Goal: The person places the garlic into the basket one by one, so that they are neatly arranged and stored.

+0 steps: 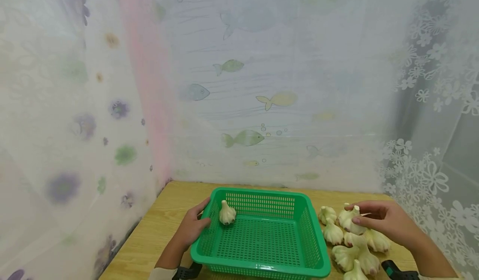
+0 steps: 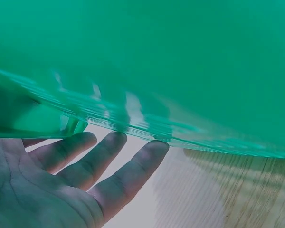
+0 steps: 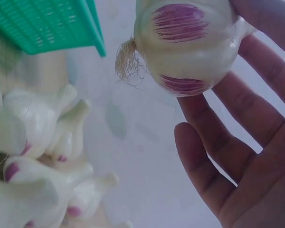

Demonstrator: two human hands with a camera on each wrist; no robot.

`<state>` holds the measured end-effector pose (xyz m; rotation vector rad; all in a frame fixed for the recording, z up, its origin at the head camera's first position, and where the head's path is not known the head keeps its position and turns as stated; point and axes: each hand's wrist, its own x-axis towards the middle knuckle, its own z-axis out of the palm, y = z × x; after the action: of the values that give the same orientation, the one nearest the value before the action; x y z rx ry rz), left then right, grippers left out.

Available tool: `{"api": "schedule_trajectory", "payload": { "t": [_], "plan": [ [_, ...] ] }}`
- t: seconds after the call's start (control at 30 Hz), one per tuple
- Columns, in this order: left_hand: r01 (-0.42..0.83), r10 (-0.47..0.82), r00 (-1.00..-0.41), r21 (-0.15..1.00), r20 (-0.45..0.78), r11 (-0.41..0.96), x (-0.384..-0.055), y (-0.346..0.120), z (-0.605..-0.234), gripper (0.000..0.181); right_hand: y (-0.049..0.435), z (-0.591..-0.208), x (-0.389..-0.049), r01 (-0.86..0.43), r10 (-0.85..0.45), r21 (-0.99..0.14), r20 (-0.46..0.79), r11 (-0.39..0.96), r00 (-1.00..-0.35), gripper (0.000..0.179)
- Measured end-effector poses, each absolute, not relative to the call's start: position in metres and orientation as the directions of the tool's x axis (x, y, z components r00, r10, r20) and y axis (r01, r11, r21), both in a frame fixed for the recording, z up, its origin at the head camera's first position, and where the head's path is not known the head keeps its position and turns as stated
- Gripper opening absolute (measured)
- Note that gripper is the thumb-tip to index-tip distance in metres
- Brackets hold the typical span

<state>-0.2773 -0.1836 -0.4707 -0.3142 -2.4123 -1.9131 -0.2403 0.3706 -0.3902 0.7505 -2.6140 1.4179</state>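
Note:
My right hand point(image 1: 389, 221) pinches a garlic bulb point(image 1: 349, 219) between thumb and fingers, above the pile at the right. In the right wrist view this bulb point(image 3: 190, 47) shows purple streaks and a tuft of dry roots. At the left side of a green plastic basket point(image 1: 258, 267), my left hand point(image 1: 191, 226) holds the rim, thumb on top. Its fingers point(image 2: 128, 175) reach along the outer wall in the left wrist view, where the thumb is hidden. One garlic bulb point(image 1: 227, 213) lies inside the basket, in the far left corner.
Several garlic bulbs point(image 1: 333, 233) are heaped on the wooden table point(image 1: 138, 251), close to the basket's right side. Patterned plastic sheets point(image 1: 262, 159) hang behind the table and along both sides. A dark strap point(image 1: 188, 271) is on each wrist.

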Motion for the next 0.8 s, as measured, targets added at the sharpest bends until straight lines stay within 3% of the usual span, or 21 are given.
{"api": "schedule_trajectory", "payload": {
  "t": [0.23, 0.8],
  "plan": [
    [0.195, 0.138, -0.976, 0.959, 0.169, 0.204, -0.277, -0.184, -0.471, 0.078, 0.349, -0.384, -0.253, -0.443, -0.296, -0.700, 0.331, 0.559, -0.896, 0.035],
    [0.187, 0.132, -0.978, 0.963, 0.163, 0.196, -0.277, -0.184, -0.470, 0.080, 0.291, -0.377, -0.280, -0.430, -0.301, -0.716, 0.311, 0.549, -0.902, 0.041]
  ]
}}
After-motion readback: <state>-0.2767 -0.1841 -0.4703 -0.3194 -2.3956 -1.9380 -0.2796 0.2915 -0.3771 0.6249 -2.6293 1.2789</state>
